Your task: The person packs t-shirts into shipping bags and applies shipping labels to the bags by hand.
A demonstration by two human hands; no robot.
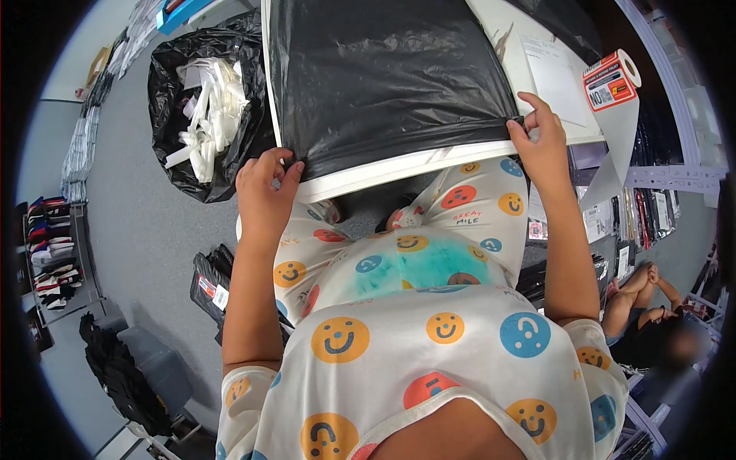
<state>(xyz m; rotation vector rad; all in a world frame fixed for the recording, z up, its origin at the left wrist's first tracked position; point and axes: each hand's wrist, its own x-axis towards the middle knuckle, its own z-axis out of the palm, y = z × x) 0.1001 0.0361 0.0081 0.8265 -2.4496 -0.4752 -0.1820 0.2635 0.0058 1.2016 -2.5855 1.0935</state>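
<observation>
Head view: a shiny, wrinkly black plastic sheet (391, 77) is spread over a white table (399, 171). Its near left corner is pinched by the left hand (267, 182), its right by the right hand (546, 146), pointer finger apart.

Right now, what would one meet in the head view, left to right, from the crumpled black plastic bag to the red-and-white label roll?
Black bag, left hand, flat black plastic sheet, right hand, label roll.

Wrinkled black plastic (391, 73) lies spread on the white table (399, 169).
</observation>
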